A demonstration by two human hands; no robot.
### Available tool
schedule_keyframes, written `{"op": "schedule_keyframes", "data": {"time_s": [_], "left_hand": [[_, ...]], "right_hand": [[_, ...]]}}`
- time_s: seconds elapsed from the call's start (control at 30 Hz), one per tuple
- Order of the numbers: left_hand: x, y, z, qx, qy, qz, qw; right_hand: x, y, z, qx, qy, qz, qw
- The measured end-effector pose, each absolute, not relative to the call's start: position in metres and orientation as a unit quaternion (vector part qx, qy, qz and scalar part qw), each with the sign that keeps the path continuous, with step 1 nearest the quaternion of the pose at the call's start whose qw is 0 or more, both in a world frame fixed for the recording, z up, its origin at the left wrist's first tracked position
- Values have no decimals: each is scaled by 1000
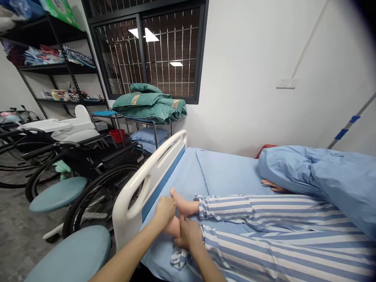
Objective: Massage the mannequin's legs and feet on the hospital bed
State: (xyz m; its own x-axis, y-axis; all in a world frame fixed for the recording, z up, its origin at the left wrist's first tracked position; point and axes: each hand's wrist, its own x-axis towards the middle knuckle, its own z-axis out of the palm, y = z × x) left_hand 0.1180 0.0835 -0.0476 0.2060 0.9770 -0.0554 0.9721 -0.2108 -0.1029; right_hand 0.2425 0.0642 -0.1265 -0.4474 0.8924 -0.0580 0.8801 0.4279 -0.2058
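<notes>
On the bed lies a figure in blue-and-white striped trousers [252, 207]; I cannot tell whether it is a person or a manikin. My left hand [165, 208] is closed over the toe end of the near foot [172, 228]. Around that leg's ankle, just below the trouser cuff, my right hand [189, 234] is wrapped. The far foot [185, 205] rests beside my hands with its toes up. A striped cloth end [179, 258] lies under the near leg. One hand of the figure [274, 185] shows from beneath a blue quilt [320, 168].
A white footboard [135, 184] borders the bed on the left. Beyond it stand a wheelchair [100, 168] and round stools [73, 254]. Green folded bedding [152, 103] sits on a rack under the barred window. Black shelves [55, 66] fill the back left.
</notes>
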Motion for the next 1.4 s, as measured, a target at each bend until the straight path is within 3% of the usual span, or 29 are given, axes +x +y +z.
{"op": "schedule_keyframes", "data": {"time_s": [0.6, 1.1, 1.4], "left_hand": [[118, 46, -54, -776, -613, 8, 151], [107, 63, -54, -758, -649, -12, 62], [96, 59, -60, -677, -711, -184, 56]], "right_hand": [[243, 63, -125, -536, -836, 111, 34], [242, 62, -123, -544, -833, 97, 20], [243, 61, -121, -538, -838, 89, 32]]}}
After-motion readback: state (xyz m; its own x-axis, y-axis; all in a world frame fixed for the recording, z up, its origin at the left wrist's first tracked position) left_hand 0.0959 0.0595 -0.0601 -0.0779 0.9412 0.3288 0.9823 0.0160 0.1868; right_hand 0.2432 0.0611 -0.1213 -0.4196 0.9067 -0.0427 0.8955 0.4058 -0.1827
